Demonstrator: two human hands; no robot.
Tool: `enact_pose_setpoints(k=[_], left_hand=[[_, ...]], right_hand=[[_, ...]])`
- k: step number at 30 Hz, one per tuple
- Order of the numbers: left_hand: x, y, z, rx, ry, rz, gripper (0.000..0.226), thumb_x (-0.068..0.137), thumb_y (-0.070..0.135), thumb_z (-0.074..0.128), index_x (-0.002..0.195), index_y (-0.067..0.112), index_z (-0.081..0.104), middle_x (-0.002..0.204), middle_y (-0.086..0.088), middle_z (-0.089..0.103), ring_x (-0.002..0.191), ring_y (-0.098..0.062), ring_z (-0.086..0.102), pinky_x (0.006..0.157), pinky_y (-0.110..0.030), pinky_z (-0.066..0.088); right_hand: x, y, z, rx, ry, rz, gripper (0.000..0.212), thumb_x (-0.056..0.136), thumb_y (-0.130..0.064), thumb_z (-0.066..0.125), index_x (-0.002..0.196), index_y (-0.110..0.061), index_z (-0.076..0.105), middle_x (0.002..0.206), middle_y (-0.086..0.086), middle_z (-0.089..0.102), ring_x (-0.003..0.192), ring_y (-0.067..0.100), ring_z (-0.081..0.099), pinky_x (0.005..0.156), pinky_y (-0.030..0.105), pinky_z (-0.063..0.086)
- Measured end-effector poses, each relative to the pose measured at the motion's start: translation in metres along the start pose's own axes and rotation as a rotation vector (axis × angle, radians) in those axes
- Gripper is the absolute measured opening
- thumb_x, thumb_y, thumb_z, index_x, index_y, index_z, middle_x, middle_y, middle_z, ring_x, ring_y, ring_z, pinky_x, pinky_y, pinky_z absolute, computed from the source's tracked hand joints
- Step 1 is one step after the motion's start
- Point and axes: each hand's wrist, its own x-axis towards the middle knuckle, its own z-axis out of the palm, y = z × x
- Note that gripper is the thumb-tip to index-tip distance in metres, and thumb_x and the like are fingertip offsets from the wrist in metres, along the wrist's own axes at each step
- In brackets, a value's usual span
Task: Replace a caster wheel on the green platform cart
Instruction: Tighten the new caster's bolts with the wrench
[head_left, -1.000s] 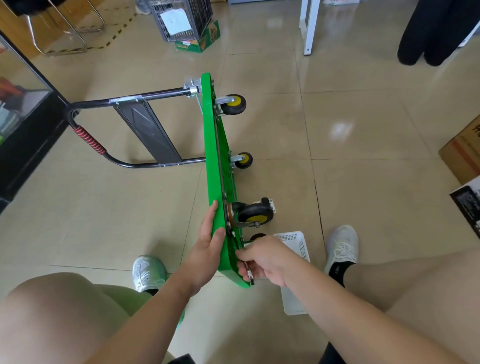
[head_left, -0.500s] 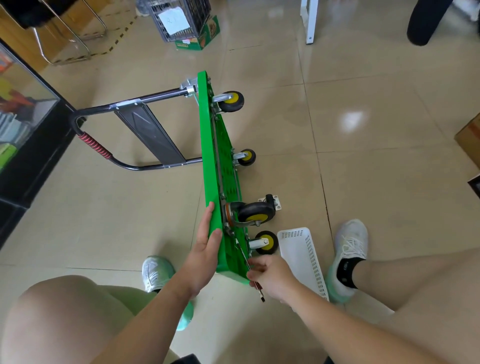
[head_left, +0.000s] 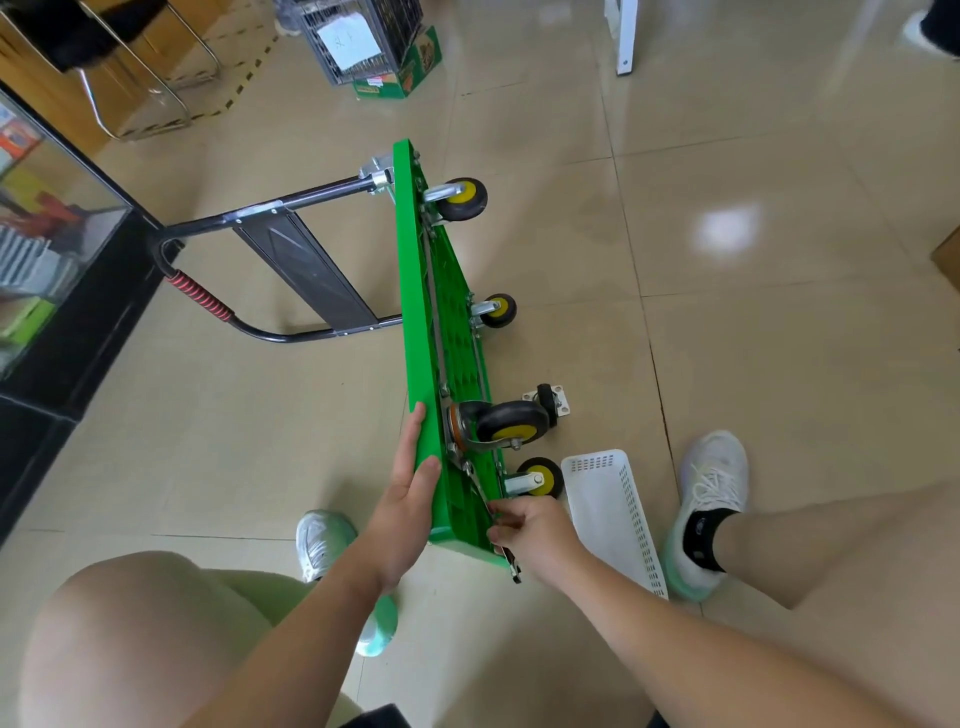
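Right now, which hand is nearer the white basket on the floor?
Right. The right hand, pinching a slim tool, is just left of the basket; the left hand rests on the green cart, on the far side of its upturned deck.

green cart (head_left: 415, 322) tipped up on its side on the tiles | left hand (head_left: 410, 499) flat against its top edge | right hand (head_left: 540, 535) gripping a wrench (head_left: 480, 491) by the big caster (head_left: 506, 423) | loose caster (head_left: 550, 400) and white basket (head_left: 613, 514) on the floor beside
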Motion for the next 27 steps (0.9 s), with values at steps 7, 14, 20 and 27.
enact_pose_setpoints(k=[7, 14, 20, 27], left_hand=[[-0.002, 0.004, 0.0, 0.002, -0.02, -0.003, 0.053, 0.114, 0.033, 0.033, 0.15, 0.069, 0.019, 0.168, 0.016, 0.025, 0.153, -0.01, 0.03, 0.127, -0.044, 0.03], [-0.003, -0.003, -0.005, 0.042, -0.012, 0.018, 0.053, 0.114, 0.034, 0.033, 0.157, 0.06, 0.016, 0.168, 0.019, 0.022, 0.154, -0.001, 0.024, 0.13, -0.042, 0.024], [0.0, -0.003, 0.0, 0.0, -0.028, 0.035, 0.052, 0.108, 0.044, 0.036, 0.15, 0.07, 0.018, 0.168, 0.02, 0.025, 0.155, -0.003, 0.026, 0.129, -0.045, 0.024], [-0.001, 0.0, 0.001, -0.009, -0.03, 0.026, 0.054, 0.114, 0.032, 0.032, 0.157, 0.059, 0.015, 0.168, 0.017, 0.026, 0.154, -0.003, 0.027, 0.13, -0.042, 0.024]], right_hand=[[-0.002, -0.008, 0.001, -0.017, 0.059, 0.049, 0.035, 0.088, -0.012, 0.075, 0.122, -0.01, 0.07, 0.095, 0.001, 0.074, 0.08, 0.022, 0.074, 0.076, 0.035, 0.063], [-0.014, -0.017, 0.0, 0.104, -0.005, 0.074, 0.034, 0.088, -0.005, 0.073, 0.122, -0.012, 0.071, 0.102, 0.006, 0.075, 0.078, 0.02, 0.072, 0.061, 0.02, 0.056], [-0.018, -0.016, 0.003, 0.268, -0.007, 0.144, 0.026, 0.089, -0.002, 0.071, 0.114, -0.01, 0.071, 0.084, 0.014, 0.071, 0.053, 0.02, 0.061, 0.061, 0.035, 0.058], [-0.02, -0.019, 0.01, 0.352, -0.02, 0.184, 0.016, 0.09, -0.001, 0.071, 0.105, -0.008, 0.071, 0.078, 0.013, 0.068, 0.055, 0.021, 0.061, 0.061, 0.034, 0.056]])
